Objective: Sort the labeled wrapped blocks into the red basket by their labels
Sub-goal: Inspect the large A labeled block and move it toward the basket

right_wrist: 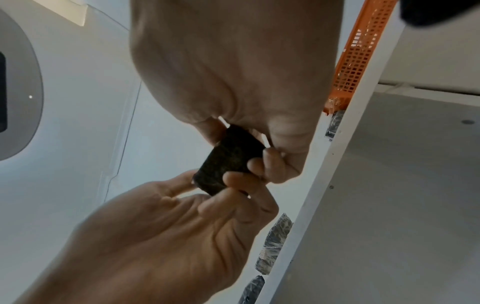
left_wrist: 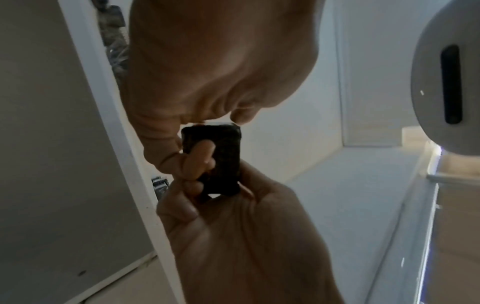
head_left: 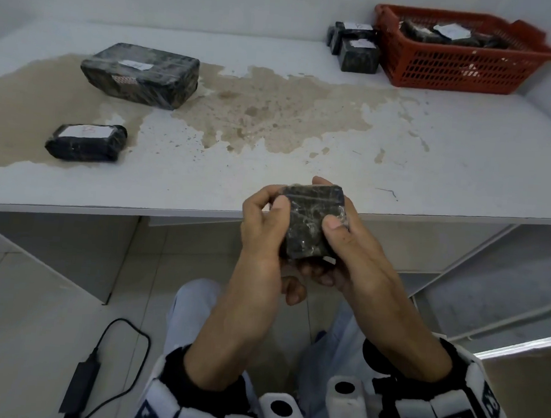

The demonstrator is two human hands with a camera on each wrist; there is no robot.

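Both forearms reach forward, left hand (head_left: pixel 263 221) and right hand (head_left: pixel 346 246) curling fingers (head_left: pixel 331 224) around one small wrapped block (head_left: pixel 310 222) held before the tabletop (head_left: pixel 303 165) edge; red basket (head_left: pixel 457 68) stands far right.

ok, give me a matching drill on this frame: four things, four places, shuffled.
Things:
1. small block
2. large block
3. red basket
4. charger

Places:
A. on the floor, left of the person's legs
B. far right corner of the table
C. held in both hands at the table's near edge
D. on the brown stain, left side of the table

Pairs: 1-C, 2-D, 3-B, 4-A
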